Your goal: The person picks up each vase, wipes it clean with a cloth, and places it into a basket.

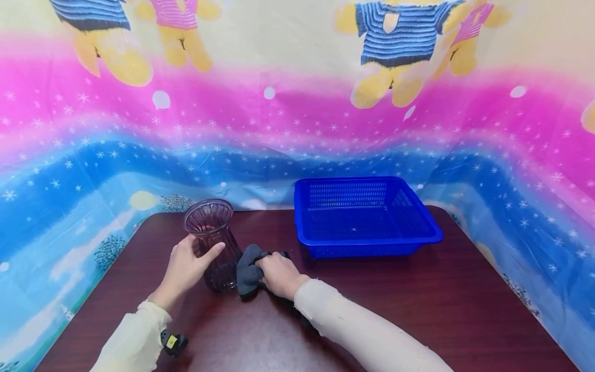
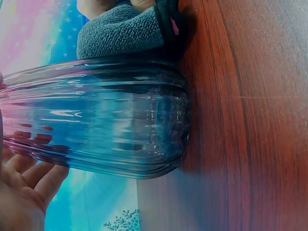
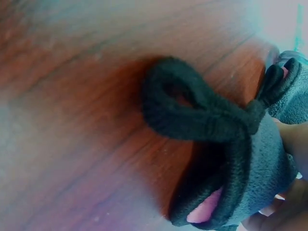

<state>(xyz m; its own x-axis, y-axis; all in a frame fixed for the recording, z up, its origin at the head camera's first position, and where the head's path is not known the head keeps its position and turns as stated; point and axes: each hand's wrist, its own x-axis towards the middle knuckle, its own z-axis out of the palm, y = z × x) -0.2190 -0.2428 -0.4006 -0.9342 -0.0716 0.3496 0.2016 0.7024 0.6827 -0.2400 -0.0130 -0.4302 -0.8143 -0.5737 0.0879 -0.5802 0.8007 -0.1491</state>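
A ribbed, purple-tinted glass vase (image 1: pixel 225 266) with a flared rim stands on the left part of the table. My left hand (image 1: pixel 183 266) holds it below the rim, thumb on the near side and fingers reaching round behind, as the left wrist view shows through the glass (image 2: pixel 106 115). Against the vase's lower right side lies a bunched grey towelling cloth (image 1: pixel 249 268), pinched in my right hand (image 1: pixel 281 274). In the right wrist view the cloth (image 3: pixel 262 173) shows black trim, a black loop and a bit of pink. Part of the cloth is hidden under my right hand.
A blue plastic basket (image 1: pixel 367 242) with slotted walls stands at the back right of the dark red-brown wooden table (image 1: pixel 395 299). A printed cloth backdrop (image 1: pixel 279 119) hangs behind and on both sides. A small black device (image 1: pixel 173 342) sits at my left wrist.
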